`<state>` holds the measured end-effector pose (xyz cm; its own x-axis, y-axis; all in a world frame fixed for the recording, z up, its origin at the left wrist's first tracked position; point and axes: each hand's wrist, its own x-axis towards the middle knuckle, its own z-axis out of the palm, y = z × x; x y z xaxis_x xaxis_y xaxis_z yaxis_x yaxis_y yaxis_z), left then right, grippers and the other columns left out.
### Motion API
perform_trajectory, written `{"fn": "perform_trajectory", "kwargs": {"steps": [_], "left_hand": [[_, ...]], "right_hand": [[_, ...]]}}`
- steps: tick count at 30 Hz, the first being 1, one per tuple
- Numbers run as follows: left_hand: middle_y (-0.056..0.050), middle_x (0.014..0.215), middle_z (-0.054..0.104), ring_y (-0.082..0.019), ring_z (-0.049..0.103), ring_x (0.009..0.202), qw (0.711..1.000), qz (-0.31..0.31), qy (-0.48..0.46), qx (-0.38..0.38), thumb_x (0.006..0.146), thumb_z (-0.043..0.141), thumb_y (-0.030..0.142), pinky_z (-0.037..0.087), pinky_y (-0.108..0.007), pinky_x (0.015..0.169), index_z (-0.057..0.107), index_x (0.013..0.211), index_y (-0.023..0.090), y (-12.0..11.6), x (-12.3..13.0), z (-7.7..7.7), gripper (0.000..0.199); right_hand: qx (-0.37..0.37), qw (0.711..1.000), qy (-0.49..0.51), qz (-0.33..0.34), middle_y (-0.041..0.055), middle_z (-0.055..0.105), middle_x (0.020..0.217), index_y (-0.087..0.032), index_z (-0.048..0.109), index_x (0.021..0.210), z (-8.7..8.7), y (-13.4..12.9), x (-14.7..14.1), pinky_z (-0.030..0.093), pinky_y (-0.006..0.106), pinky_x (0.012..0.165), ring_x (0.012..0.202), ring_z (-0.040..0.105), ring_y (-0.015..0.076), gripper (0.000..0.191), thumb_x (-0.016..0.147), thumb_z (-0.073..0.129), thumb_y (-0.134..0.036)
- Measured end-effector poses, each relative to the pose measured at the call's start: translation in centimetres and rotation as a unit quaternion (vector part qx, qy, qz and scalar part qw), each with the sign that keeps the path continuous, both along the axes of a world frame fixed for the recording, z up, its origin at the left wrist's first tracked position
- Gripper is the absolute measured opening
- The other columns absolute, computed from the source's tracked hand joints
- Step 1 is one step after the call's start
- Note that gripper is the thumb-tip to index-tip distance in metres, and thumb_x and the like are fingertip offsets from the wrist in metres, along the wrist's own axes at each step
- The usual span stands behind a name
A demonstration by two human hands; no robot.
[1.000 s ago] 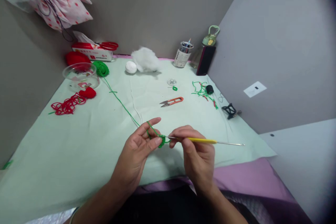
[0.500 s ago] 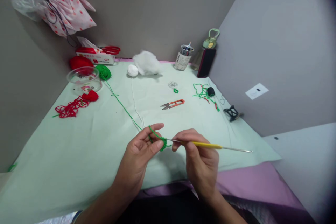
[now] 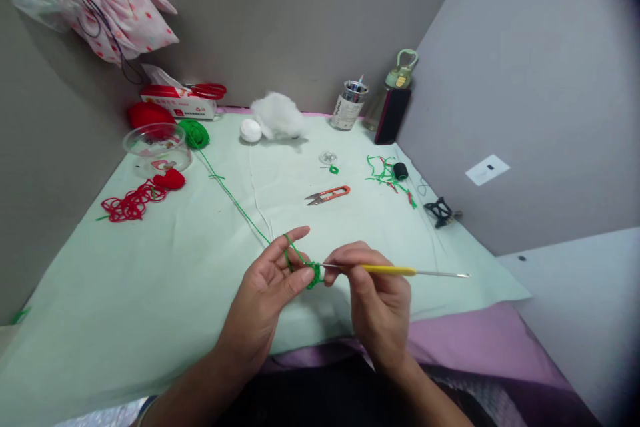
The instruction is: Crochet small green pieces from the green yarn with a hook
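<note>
Between thumb and fingers, my left hand (image 3: 267, 287) pinches a small green crochet piece (image 3: 313, 275). Green yarn (image 3: 235, 197) runs from the green ball (image 3: 194, 133) at the back left and passes over my raised left index finger. My right hand (image 3: 377, 300) grips a crochet hook (image 3: 390, 270) by its yellow handle, pen-like. The hook's left tip meets the top of the green piece; its other metal end points right. How the tip sits in the stitches is too small to tell.
Orange thread snips (image 3: 327, 195) lie beyond my hands, near a small green ring (image 3: 333, 170). Tangled red yarn (image 3: 133, 205) and a clear tub (image 3: 157, 147) are on the left. Yarn scraps (image 3: 385, 173), a black thread spool (image 3: 401, 171) and a phone (image 3: 393, 117) are on the right.
The hook has moved a little left, its tip now further into the green piece, and my right hand has come closer to my left. The view has shifted slightly.
</note>
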<state>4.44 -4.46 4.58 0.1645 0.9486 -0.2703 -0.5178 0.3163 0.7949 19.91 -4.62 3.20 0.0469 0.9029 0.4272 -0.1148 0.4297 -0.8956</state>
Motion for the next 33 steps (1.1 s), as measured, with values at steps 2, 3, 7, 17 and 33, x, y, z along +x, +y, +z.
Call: {"fn": "perform_trajectory", "kwargs": {"steps": [2, 3, 7, 17, 33], "left_hand": [[0.001, 0.085, 0.065, -0.016, 0.063, 0.085, 1.000, -0.008, -0.010, 0.000, 0.082, 0.089, 0.030, 0.048, -0.034, 0.090, 0.073, 0.130, 0.024, 0.0, 0.1, 0.0, 0.051], [0.001, 0.085, 0.065, -0.016, 0.064, 0.085, 1.000, -0.010, -0.014, -0.001, 0.081, 0.089, 0.030, 0.048, -0.035, 0.091, 0.073, 0.129, 0.024, -0.1, 0.2, 0.0, 0.051], [0.001, 0.084, 0.065, -0.016, 0.062, 0.084, 1.000, 0.000, -0.010, -0.007, 0.080, 0.089, 0.029, 0.047, -0.034, 0.090, 0.071, 0.133, 0.024, -0.2, 0.2, -0.1, 0.056], [0.001, 0.082, 0.063, -0.013, 0.055, 0.078, 0.998, -0.023, -0.035, -0.036, 0.079, 0.090, 0.027, 0.044, -0.027, 0.080, 0.078, 0.126, 0.022, 0.2, -0.7, 0.5, 0.050], [0.001, 0.083, 0.069, -0.014, 0.064, 0.086, 0.999, 0.020, -0.040, -0.031, 0.076, 0.095, 0.029, 0.052, -0.027, 0.088, 0.077, 0.130, 0.027, -0.4, 0.5, -0.6, 0.057]], "right_hand": [[0.010, 1.000, -0.002, 0.005, 0.0037, 0.072, 0.091, -0.024, 0.079, 0.107, 0.1, 0.0, -0.1, 0.060, 0.031, 0.069, 0.076, 0.070, 0.0149, 0.018, 0.104, 0.061, -0.022], [0.014, 1.000, -0.003, 0.006, 0.0036, 0.072, 0.090, -0.025, 0.079, 0.107, 0.1, 0.0, -0.1, 0.060, 0.031, 0.069, 0.076, 0.070, 0.0150, 0.018, 0.104, 0.061, -0.022], [0.013, 1.000, -0.005, -0.003, 0.0033, 0.072, 0.090, -0.025, 0.079, 0.106, 0.1, 0.1, -0.1, 0.059, 0.031, 0.068, 0.075, 0.069, 0.0151, 0.019, 0.104, 0.061, -0.023], [-0.005, 1.000, 0.004, -0.018, 0.0030, 0.072, 0.089, -0.024, 0.079, 0.104, 0.2, -0.1, 0.8, 0.057, 0.031, 0.071, 0.074, 0.069, 0.0145, 0.019, 0.105, 0.060, -0.022], [0.122, 0.963, -0.230, -0.064, 0.0075, 0.078, 0.108, -0.031, 0.078, 0.123, -0.1, -0.5, 0.0, 0.065, 0.035, 0.081, 0.098, 0.075, 0.0211, 0.034, 0.098, 0.067, -0.012]]}}
